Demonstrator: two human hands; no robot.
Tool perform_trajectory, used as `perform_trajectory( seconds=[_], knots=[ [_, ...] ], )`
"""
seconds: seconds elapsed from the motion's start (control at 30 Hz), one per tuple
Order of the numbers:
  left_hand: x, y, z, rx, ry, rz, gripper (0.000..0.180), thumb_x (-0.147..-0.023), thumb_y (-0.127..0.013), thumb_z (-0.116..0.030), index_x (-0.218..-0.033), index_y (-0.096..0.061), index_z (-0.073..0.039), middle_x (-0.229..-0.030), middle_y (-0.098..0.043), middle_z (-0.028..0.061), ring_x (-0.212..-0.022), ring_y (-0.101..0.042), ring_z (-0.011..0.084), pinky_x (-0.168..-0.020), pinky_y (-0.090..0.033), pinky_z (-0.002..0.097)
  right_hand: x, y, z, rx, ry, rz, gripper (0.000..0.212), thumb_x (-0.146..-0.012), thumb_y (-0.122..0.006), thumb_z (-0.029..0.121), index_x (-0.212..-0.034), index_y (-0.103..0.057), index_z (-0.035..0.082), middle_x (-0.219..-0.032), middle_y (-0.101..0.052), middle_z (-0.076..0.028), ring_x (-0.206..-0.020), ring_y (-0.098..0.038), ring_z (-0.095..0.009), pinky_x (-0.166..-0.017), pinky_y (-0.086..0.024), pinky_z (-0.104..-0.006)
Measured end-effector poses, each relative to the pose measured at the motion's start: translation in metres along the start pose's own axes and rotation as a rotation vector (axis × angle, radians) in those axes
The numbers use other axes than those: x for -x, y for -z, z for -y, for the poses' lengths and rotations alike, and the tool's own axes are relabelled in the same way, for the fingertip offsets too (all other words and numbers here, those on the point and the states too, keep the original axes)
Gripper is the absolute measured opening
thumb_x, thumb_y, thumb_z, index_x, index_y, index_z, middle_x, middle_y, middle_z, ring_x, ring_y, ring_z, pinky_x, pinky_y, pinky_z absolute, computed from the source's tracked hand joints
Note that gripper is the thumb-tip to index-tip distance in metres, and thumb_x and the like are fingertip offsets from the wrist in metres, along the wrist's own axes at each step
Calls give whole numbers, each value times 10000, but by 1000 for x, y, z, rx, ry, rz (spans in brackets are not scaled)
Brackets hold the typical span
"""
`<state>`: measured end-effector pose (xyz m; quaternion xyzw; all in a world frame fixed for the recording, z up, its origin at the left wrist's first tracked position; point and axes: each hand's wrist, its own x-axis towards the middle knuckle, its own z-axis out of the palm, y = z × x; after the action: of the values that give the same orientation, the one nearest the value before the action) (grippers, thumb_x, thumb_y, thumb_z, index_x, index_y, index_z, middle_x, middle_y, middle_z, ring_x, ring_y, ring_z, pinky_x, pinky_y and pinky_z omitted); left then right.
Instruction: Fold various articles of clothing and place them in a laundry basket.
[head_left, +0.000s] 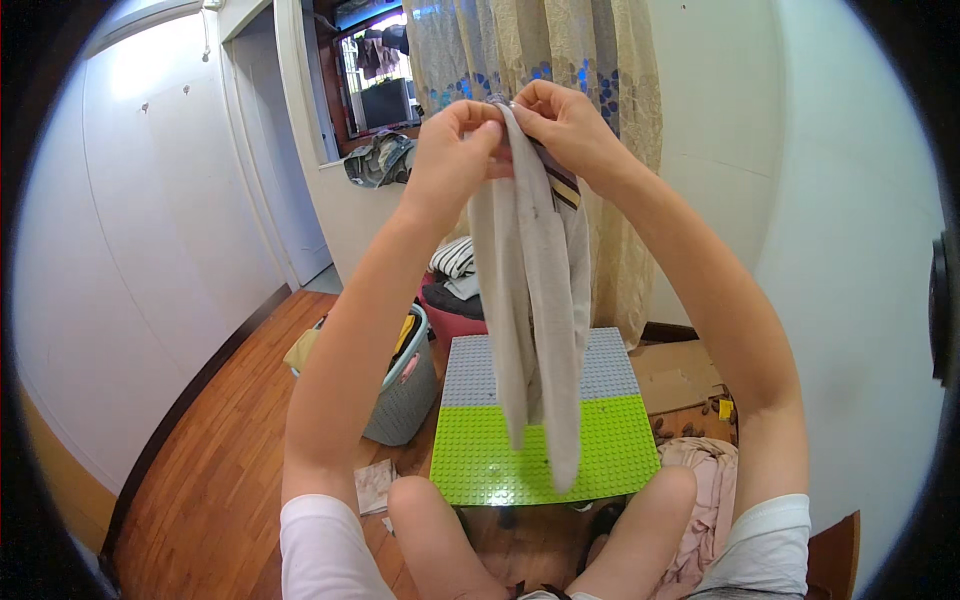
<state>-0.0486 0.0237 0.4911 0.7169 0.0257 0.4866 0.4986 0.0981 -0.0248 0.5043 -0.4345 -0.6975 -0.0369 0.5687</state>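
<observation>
A light grey long-sleeved garment (pixel 550 290) with a dark and yellow striped patch hangs from both my hands at about head height. My left hand (pixel 455 150) pinches its bunched top edge, fingers curled and thumb pressed in. Close beside it, my right hand (pixel 567 125) grips the same top edge between thumb and fingers. The sleeves dangle downward, their lower ends in front of a low table (pixel 470 440) topped with grey and green studded building plates. Folds hide the garment's collar and full shape.
A grey laundry basket (pixel 400 400) with clothes stands left of the table, beside a pink tub (pixel 450 318) heaped with garments. Pale pink cloth (pixel 705 500) and flattened cardboard (pixel 675 375) lie on the floor at right. Behind hangs a patterned curtain (pixel 625 200); jeans (pixel 382 160) rest on a ledge.
</observation>
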Motion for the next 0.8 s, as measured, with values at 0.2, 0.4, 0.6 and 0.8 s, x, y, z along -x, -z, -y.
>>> perform_trajectory(
  seconds=[0.2, 0.4, 0.6, 0.8],
  knots=[
    [2, -4, -11, -359, -399, -68, 336, -849, -605, -124, -1147, -485, -26, -764, -588, 33, -583, -567, 83, -503, -481, 217, 4, 9, 4, -106, 189, 37, 154, -843, -606, 173, -852, -600, 20, -645, -484, 29, -636, -420, -54, -554, -370, -233],
    [-11, 7, -22, -752, -116, 258, 266, -799, -679, -221, -885, -591, 16, -615, -548, 34, -430, -501, 77, -413, -417, 220, 30, 23, -1, -223, -132, 104, 219, -810, -636, 181, -942, -592, 11, -733, -545, 16, -681, -489, -69, -612, -405, -218],
    [-18, 7, -44, -935, -214, 192, 246, -817, -663, -237, -898, -606, -12, -615, -531, -13, -427, -472, 41, -404, -406, 180, 91, 21, -32, -374, -334, 233, 202, -761, -587, 45, -957, -568, 0, -875, -595, -2, -823, -546, -67, -737, -435, -217],
    [-36, 6, -56, -1162, -277, 109, 326, -779, -684, -297, -863, -617, 11, -589, -564, 57, -433, -534, 100, -457, -451, 239, 143, 23, -67, -168, -383, 109, 96, -742, -581, -3, -815, -524, 26, -781, -538, 24, -724, -509, -55, -667, -410, -211]
  ],
)
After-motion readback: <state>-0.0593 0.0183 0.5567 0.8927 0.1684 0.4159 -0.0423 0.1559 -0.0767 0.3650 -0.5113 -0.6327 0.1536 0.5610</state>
